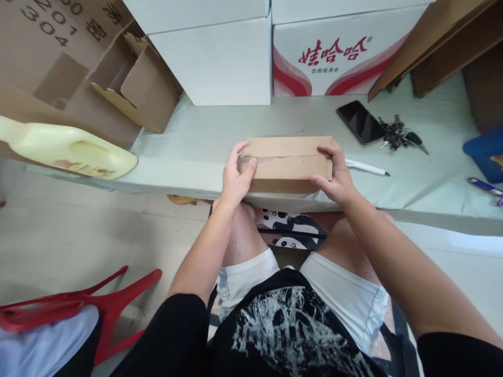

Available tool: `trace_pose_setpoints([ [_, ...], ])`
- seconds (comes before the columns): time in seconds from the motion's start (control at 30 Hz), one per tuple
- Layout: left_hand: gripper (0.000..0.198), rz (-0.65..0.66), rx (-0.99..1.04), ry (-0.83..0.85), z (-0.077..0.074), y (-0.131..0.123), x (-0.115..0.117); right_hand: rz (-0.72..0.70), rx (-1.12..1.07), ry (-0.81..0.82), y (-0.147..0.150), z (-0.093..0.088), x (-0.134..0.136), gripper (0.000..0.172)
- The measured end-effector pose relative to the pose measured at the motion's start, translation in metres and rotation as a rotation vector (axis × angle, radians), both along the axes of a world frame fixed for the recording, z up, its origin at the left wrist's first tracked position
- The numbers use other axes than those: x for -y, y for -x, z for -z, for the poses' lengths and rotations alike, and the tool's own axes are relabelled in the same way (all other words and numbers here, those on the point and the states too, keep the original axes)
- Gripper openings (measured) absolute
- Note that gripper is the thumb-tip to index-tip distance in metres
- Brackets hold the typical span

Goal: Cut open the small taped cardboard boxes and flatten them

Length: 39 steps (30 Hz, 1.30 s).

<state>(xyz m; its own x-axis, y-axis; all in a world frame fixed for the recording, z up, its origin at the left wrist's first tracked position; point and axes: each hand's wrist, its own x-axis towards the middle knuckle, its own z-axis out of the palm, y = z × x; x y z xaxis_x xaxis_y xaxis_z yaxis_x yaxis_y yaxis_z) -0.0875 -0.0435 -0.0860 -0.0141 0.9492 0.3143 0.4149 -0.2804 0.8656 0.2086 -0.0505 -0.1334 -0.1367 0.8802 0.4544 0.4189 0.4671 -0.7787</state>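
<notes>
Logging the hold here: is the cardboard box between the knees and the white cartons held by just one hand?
No, the left hand grips the box at one end, the right hand the other.

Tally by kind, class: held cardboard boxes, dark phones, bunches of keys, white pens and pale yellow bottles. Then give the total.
Cardboard box, held between the left hand and the right hand: 1
Dark phone: 1
Bunch of keys: 1
White pen: 1
Pale yellow bottle: 1
Total: 5
</notes>
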Motion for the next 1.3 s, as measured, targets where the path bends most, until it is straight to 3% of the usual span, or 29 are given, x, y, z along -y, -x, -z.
trace_pose_setpoints([
  [0.3, 0.063, 0.074, -0.011, 0.110, 0.000, 0.011, -0.005, -0.013, -0.003, 0.059, -0.002, -0.004, 0.000, 0.084],
  [0.43, 0.069, 0.115, 0.023, 0.169, -0.001, 0.014, -0.006, -0.026, -0.026, 0.071, 0.000, -0.010, 0.005, 0.077],
  [0.67, 0.062, 0.157, 0.038, 0.195, -0.003, 0.016, -0.006, -0.044, 0.069, 0.068, 0.005, -0.029, 0.015, 0.059],
  [0.9, 0.059, 0.142, 0.020, 0.202, -0.001, 0.016, -0.007, -0.034, 0.049, 0.063, 0.006, -0.024, 0.015, 0.050],
  [1.0, 0.060, 0.124, 0.016, 0.202, -0.002, 0.015, -0.007, -0.035, 0.024, 0.040, 0.005, -0.018, 0.014, 0.055],
  [1.13, 0.057, 0.118, 0.047, 0.224, -0.002, 0.015, -0.008, -0.051, 0.090, -0.002, -0.001, -0.014, 0.011, 0.075],
  [1.3, 0.044, 0.097, 0.079, 0.235, -0.005, 0.012, -0.005, -0.013, 0.120, -0.067, -0.002, -0.017, 0.015, 0.075],
])
